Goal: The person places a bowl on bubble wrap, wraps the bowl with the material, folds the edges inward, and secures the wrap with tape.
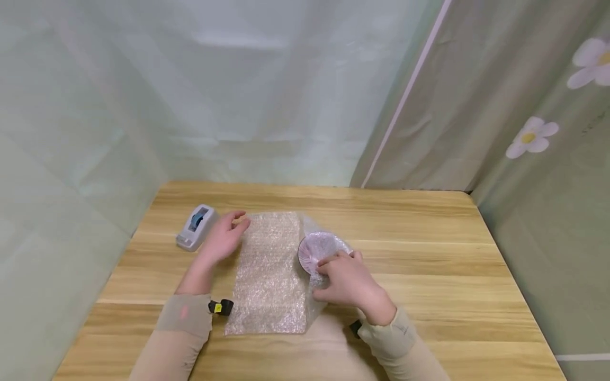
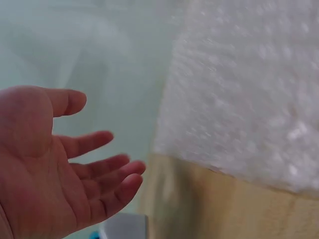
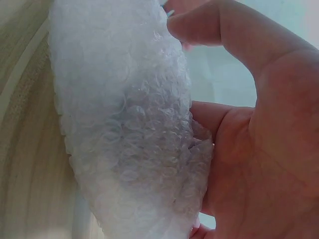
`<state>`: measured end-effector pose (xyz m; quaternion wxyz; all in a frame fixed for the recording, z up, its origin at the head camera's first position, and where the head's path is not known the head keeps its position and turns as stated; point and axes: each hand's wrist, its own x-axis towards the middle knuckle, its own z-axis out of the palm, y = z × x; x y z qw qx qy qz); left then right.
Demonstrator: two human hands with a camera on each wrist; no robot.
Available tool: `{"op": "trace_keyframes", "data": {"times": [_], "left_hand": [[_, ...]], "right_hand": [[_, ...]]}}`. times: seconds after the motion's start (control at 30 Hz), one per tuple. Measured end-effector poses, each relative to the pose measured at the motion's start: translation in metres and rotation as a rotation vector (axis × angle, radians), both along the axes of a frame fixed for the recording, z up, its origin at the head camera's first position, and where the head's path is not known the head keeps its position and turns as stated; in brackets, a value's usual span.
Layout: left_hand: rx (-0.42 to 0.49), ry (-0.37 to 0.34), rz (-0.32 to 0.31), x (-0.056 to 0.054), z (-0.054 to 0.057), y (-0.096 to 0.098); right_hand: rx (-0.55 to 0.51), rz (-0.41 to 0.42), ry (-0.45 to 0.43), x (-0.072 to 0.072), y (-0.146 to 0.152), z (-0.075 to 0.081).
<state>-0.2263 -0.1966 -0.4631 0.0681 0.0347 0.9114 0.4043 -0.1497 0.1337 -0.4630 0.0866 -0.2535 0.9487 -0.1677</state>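
A sheet of bubble wrap lies on the table, its right part folded up over a round, dish-like object with a thin dark rim. My right hand grips the folded bubble wrap at the near right side of that object. In the right wrist view the thumb is at the wrap's edge, and the other fingers are partly hidden behind the bubbly layer. My left hand is beside the sheet's far left edge, holding nothing. Its fingers are spread and loosely bent in the left wrist view.
A pale tape dispenser with a blue roll stands to the left, right beside my left hand. The wooden table ends at a light curtain behind it, and more fabric hangs at both sides.
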Motion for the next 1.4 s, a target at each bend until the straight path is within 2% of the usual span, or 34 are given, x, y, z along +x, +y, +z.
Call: {"op": "trace_keyframes", "data": {"times": [0.17,0.33,0.5,0.67,0.9,1.07,1.17,1.3,1.4], "left_hand": [[0.046,-0.092,0.022,-0.013,-0.02,-0.001],[0.145,-0.18,0.072,-0.028,-0.029,0.003],[0.255,-0.258,0.141,-0.035,-0.028,0.003],[0.254,-0.261,0.188,-0.037,-0.024,0.003],[0.236,-0.243,0.183,-0.044,-0.024,0.005],[0.231,-0.233,0.133,-0.054,-0.021,0.003],[0.269,-0.254,0.116,-0.057,-0.019,0.001],[0.362,-0.314,0.129,-0.059,-0.018,-0.001],[0.399,-0.354,0.14,-0.058,-0.018,-0.001]], "right_hand": [[-0.002,0.005,0.001,0.0,0.002,-0.001],[0.001,0.013,0.01,-0.001,0.002,-0.002],[0.001,0.016,0.002,-0.002,0.0,-0.002],[-0.012,0.013,0.014,-0.006,-0.003,0.002],[-0.015,0.018,-0.013,-0.009,-0.004,0.006],[-0.011,0.014,-0.01,-0.009,-0.005,0.009],[-0.013,0.013,-0.017,-0.008,-0.006,0.01],[-0.013,0.019,-0.025,-0.007,-0.007,0.01],[-0.011,0.023,-0.023,-0.007,-0.008,0.01]]}}
